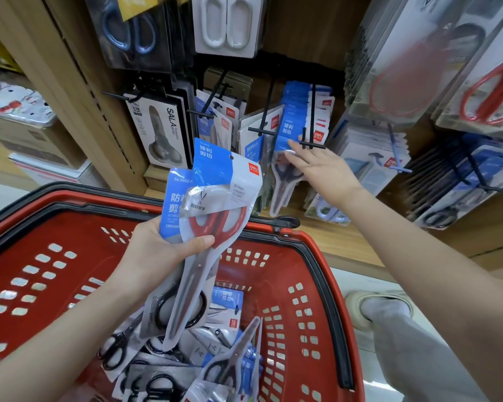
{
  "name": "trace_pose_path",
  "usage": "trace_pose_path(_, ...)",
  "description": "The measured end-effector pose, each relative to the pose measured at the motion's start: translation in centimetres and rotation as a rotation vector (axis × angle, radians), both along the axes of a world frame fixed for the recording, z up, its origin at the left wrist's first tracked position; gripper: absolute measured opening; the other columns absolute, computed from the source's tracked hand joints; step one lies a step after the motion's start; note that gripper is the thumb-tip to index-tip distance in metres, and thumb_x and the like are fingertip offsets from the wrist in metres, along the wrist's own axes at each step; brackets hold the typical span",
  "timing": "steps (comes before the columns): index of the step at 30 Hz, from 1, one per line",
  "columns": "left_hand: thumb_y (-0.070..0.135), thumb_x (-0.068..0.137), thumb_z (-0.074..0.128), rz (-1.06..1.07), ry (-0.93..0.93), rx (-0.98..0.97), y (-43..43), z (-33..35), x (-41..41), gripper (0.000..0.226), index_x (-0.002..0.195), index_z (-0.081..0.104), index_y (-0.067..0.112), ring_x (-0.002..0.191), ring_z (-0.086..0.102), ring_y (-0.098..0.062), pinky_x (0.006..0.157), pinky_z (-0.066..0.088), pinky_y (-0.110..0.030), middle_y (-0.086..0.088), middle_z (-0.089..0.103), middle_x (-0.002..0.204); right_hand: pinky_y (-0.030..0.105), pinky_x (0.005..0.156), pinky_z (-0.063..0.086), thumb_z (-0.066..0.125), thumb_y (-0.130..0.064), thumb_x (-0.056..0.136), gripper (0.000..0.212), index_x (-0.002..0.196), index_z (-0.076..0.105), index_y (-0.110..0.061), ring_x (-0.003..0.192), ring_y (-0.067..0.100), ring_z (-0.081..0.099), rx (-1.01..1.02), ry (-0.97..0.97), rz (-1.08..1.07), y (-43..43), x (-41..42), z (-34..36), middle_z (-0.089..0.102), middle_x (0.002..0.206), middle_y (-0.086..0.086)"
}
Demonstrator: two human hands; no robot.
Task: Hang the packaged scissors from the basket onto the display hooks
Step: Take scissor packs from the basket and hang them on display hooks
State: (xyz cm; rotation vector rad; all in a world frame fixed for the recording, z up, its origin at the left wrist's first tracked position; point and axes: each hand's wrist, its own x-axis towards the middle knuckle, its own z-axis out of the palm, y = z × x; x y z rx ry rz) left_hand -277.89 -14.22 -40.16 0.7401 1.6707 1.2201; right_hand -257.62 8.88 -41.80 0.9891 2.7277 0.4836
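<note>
In left hand (157, 252): two scissor packs (224, 187)

Light grey trousers (404, 343) are worn, seen well right of the gripping left hand (157, 250). A white sock (382, 310) is tucked into a cream, thick-rimmed shoe (353, 303).

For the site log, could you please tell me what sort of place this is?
Probably a stationery shop aisle: packaged scissors hang on black display hooks, and a red shopping basket holds more stock.
</note>
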Motion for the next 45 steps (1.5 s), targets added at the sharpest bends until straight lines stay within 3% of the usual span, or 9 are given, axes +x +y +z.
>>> trace_pose_path(5,0.007,0.069,0.078,0.017,-0.034,0.003,-0.5,0.1,0.2,0.021,0.085,0.073,0.019,0.079,0.072,-0.014,0.075,0.052,-0.029,0.002,0.075,0.084,0.031,0.118,0.009,0.046,0.012,0.087,0.073,0.150,0.018,-0.012,0.146,0.024,0.012,-0.063,0.055,0.026,-1.2,1.1,0.0,0.008,0.160,0.007)
trace_pose_path(7,0.008,0.069,0.079,0.021,-0.038,-0.003,-0.7,0.3,0.4,0.021,0.086,0.073,0.018,0.079,0.072,-0.017,0.078,0.053,-0.033,-0.001,0.075,0.085,0.036,0.113,0.027,0.049,0.010,0.086,0.057,0.139,0.042,-0.007,0.138,0.028,0.034,-0.088,0.156,0.061,-1.9,1.6,-0.1,0.037,0.149,0.012)
trace_pose_path(10,0.008,0.068,0.080,0.033,-0.049,-0.001,-1.1,0.4,0.7,0.023,0.087,0.072,0.017,0.080,0.072,-0.021,0.080,0.054,-0.038,-0.003,0.075,0.085,0.039,0.080,0.051,0.052,-0.005,0.092,0.024,0.113,0.063,-0.010,0.098,0.027,0.065,-0.175,0.557,-0.008,-4.5,1.6,0.4,0.067,0.110,0.007)
trace_pose_path(16,0.007,0.067,0.081,-0.016,-0.049,-0.017,-1.4,1.1,1.5,0.024,0.086,0.072,0.017,0.079,0.072,-0.022,0.080,0.055,-0.039,-0.003,0.075,0.084,0.022,0.078,0.054,0.049,-0.039,0.095,0.025,0.106,0.061,-0.020,0.092,0.014,0.067,-1.154,1.274,-0.557,-11.5,-1.4,3.5,0.070,0.098,-0.004)
trace_pose_path(19,0.006,0.070,0.079,-0.060,-0.053,-0.045,-1.6,1.1,1.9,0.018,0.082,0.073,0.017,0.077,0.072,-0.021,0.082,0.054,-0.040,-0.003,0.075,0.083,0.027,0.079,0.057,0.056,-0.025,0.094,0.016,0.095,0.062,-0.010,0.092,0.019,0.068,-1.367,1.474,-0.659,-12.5,-1.8,4.2,0.071,0.104,0.009)
trace_pose_path(26,0.013,0.083,0.070,-0.021,-0.055,-0.008,-1.8,1.3,1.7,0.012,0.094,0.071,0.014,0.089,0.071,-0.024,0.090,0.053,-0.048,-0.003,0.075,0.092,0.048,0.088,0.054,0.046,-0.015,0.099,0.018,0.109,0.052,-0.002,0.101,0.032,0.065,-0.985,1.819,-0.602,-11.4,0.4,8.7,0.066,0.111,0.019)
trace_pose_path(37,0.013,0.081,0.072,-0.013,-0.034,0.017,-1.6,1.1,1.7,0.011,0.091,0.072,0.018,0.088,0.071,-0.025,0.091,0.052,-0.050,0.000,0.075,0.091,0.026,0.073,0.053,0.061,-0.017,0.091,0.008,0.093,0.061,-0.010,0.082,0.011,0.068,-0.572,2.048,-0.265,-7.7,5.7,14.8,0.074,0.082,-0.005)
trace_pose_path(42,0.011,0.082,0.071,-0.017,-0.057,0.023,-1.1,1.2,2.2,0.013,0.093,0.072,0.015,0.089,0.071,-0.025,0.091,0.052,-0.049,-0.002,0.075,0.092,0.021,0.067,0.053,0.067,-0.011,0.086,0.010,0.087,0.065,-0.021,0.076,0.001,0.066,-0.343,1.688,-0.268,-7.9,5.6,14.5,0.071,0.076,-0.014)
trace_pose_path(45,0.010,0.082,0.070,-0.027,-0.068,0.030,-0.8,1.3,2.5,0.013,0.094,0.072,0.014,0.088,0.071,-0.023,0.088,0.054,-0.044,0.000,0.075,0.090,0.034,0.077,0.055,0.068,-0.015,0.084,0.005,0.089,0.066,-0.017,0.083,0.014,0.066,-0.278,1.406,-0.329,-7.4,5.1,11.7,0.069,0.085,-0.004)
